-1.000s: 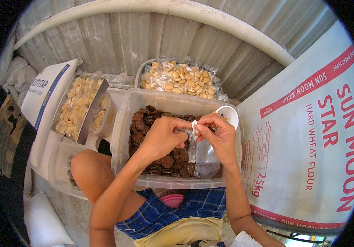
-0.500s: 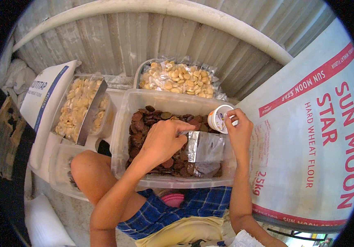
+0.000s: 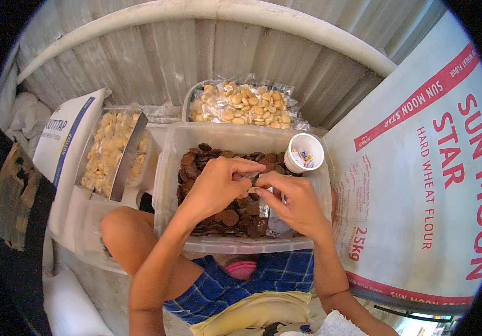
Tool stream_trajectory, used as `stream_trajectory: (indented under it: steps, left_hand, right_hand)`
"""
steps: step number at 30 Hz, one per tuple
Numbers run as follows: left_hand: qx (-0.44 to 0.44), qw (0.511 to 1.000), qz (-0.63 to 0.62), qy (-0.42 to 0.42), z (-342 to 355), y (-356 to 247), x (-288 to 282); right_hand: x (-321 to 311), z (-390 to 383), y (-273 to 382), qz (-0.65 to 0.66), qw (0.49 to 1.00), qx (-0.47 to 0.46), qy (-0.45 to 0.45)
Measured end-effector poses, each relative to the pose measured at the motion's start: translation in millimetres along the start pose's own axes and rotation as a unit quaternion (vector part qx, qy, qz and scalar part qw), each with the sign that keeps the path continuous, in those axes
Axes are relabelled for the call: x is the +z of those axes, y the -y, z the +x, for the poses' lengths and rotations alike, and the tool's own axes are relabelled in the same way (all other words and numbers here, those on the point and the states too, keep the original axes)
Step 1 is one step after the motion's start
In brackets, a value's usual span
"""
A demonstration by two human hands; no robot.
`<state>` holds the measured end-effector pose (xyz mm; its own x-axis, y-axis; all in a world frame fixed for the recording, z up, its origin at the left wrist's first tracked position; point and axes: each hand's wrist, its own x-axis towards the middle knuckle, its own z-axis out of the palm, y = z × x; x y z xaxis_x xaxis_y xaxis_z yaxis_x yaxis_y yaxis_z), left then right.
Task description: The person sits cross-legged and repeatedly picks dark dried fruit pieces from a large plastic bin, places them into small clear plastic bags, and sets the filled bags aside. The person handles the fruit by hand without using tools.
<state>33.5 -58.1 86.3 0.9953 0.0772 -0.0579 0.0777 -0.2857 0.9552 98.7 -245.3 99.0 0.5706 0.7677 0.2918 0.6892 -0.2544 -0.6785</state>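
Note:
Over a translucent plastic bin [image 3: 235, 245] full of dark brown round cookies [image 3: 227, 218], my two hands meet near the middle. My left hand [image 3: 217, 182] is closed, with thumb and forefinger at the upper edge of a clear plastic bag [image 3: 279, 225]. Fingertips of my right hand [image 3: 296, 203] pinch together beside the left ones, at something small and pale that is mostly hidden. The bag lies over the cookies, partly under the right hand. A white tub [image 3: 317, 148] with small printed slips inside stands in the bin's far right corner.
Behind the bin is a container of bagged pale round cookies [image 3: 246, 103]. More bagged cookies [image 3: 106, 145] fill a box at left, beside a white sack [image 3: 64, 137]. A large white and red flour sack [image 3: 398, 213] stands at right, and a corrugated wall [image 3: 157, 61] rises behind.
My right hand has left the tub and come left to meet my left hand at the bag. The tub now shows its open top and the slips within.

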Motion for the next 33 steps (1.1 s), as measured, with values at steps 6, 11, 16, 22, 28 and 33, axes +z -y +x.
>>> stream_trajectory:
  steps: [6, 11, 16, 22, 28, 33]
  left_hand:
    - [0.079, 0.991, 0.103, -0.04, -0.4, 5.0, -9.7]
    - [0.124, 0.928, 0.335, -0.104, -7.7, -13.5, -12.2]
    - [0.224, 0.921, 0.3, -0.112, -25.2, -41.9, -25.3]
    - [0.274, 0.881, 0.17, -0.345, -85.0, -73.0, -60.7]
    - [0.144, 0.843, 0.182, -0.486, -180.5, -38.7, -143.4]
    - [-0.041, 0.824, 0.199, -0.528, -245.2, 59.5, -166.7]
  right_hand:
    - [-4.4, -0.3, -16.7, -0.038, 0.999, -0.01, 0.032]
    - [-12.5, 1.6, -8.9, -0.026, 0.997, -0.057, -0.046]
    - [-32.9, 6.4, 15.5, 0.044, 0.995, -0.056, -0.071]
    - [-31.4, 8.8, 33.4, 0.236, 0.962, -0.019, -0.133]
    - [-2.0, -13.5, -33.9, 0.126, 0.985, 0.106, 0.043]
    - [17.4, -29.1, -79.7, 0.05, 0.979, 0.139, 0.137]
